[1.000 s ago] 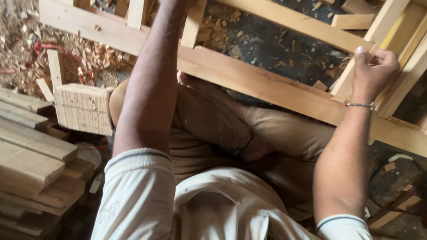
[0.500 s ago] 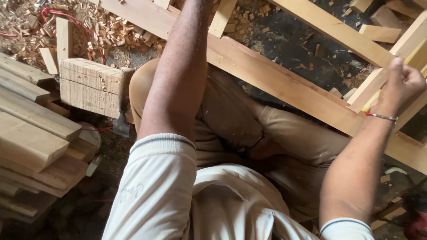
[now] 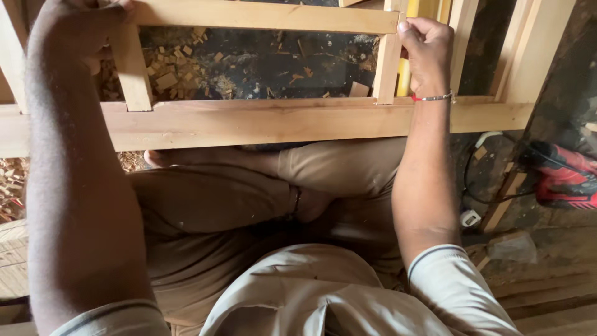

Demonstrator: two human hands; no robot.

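Head view, looking down on a seated person with legs crossed, in tan trousers and a light short-sleeved shirt.

Item: pale wooden frame of flat planed slats [image 3: 267,121], lying across the person's lap. Its broad near rail runs left to right just beyond the knees; a thinner far rail [image 3: 261,15] runs parallel at the top of the picture. Two short uprights join the rails, one at the left [image 3: 132,68], one at the right [image 3: 387,65].

Left hand [image 3: 78,28]: far left corner, closed over the far rail where the left upright meets it. The fingers curl over the wood; their tips are out of sight behind it.

Right hand [image 3: 429,53]: far right, fingers folded shut around the top of the right upright, thumb tip pressed at the joint with the far rail. A thin silver bangle with a red thread [image 3: 433,97] sits on this wrist.

Surroundings: dark workshop floor strewn with wood chips and offcuts [image 3: 186,62], seen through the frame's opening. More pale timber lengths [image 3: 528,50] stand at the far right, with a yellow strip [image 3: 405,78] just behind the right hand. A red power tool [image 3: 563,174] lies on the right, well apart from both hands, with a dark cable and a white plug [image 3: 469,218] near it. Stacked boards [image 3: 12,261] show at the near left edge.
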